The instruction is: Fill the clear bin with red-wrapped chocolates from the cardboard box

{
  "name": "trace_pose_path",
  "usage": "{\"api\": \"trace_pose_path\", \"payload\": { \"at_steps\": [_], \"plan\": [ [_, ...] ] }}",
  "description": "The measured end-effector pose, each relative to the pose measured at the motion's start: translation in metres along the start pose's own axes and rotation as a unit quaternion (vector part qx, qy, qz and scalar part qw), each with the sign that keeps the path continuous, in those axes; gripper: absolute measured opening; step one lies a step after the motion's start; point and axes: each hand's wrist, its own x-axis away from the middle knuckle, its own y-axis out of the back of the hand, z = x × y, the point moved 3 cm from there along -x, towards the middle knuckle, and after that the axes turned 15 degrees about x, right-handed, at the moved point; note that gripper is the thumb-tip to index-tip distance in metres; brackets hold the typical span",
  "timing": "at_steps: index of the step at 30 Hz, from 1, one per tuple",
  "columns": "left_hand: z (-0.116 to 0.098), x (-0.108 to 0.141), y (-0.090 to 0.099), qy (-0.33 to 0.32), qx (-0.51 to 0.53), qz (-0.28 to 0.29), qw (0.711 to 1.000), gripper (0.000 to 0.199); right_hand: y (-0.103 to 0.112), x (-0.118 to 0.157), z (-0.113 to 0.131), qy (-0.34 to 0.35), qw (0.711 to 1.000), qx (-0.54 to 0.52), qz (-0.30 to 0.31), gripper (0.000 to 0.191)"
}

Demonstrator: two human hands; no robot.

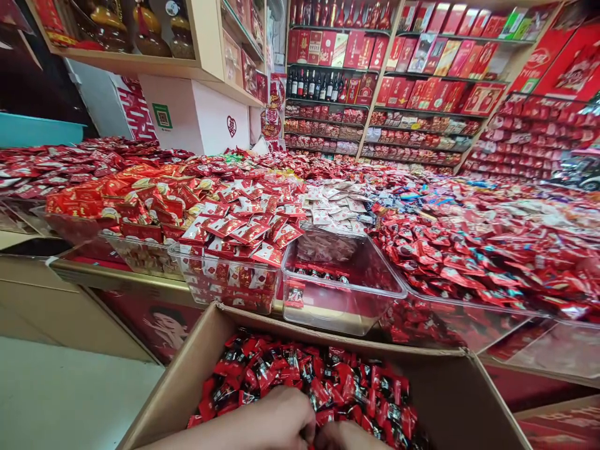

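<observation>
Red and black wrapped candies (347,381) lie in an open cardboard box (435,369) at the bottom of the view. My left hand (281,415) is down in the candies, its fingers curled and partly hidden. Beside it, at the lower edge, my right hand (349,436) shows only in part among the same candies, its fingers hidden. Just beyond the box stands a clear plastic bin (347,306) with a few of these candies at its back and left side.
Clear bins heaped with red packets (248,219), white packets (337,203) and red-wrapped sweets (445,256) line the counter past the box. A teal basin (40,130) sits at the far left. Shelves (370,106) with bottles and boxes stand behind.
</observation>
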Motion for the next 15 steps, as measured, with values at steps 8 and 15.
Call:
{"api": "trace_pose_path", "payload": {
  "at_steps": [8,15],
  "plan": [
    [-0.028,-0.004,0.044,0.005,0.216,-0.152,0.964,0.021,0.007,0.002,0.011,0.019,0.968,-0.228,-0.106,0.035],
    [-0.025,-0.003,0.053,-0.008,0.411,-0.122,0.903,0.035,0.028,0.01,0.027,0.044,0.919,-0.381,-0.093,0.033]
  ]
}}
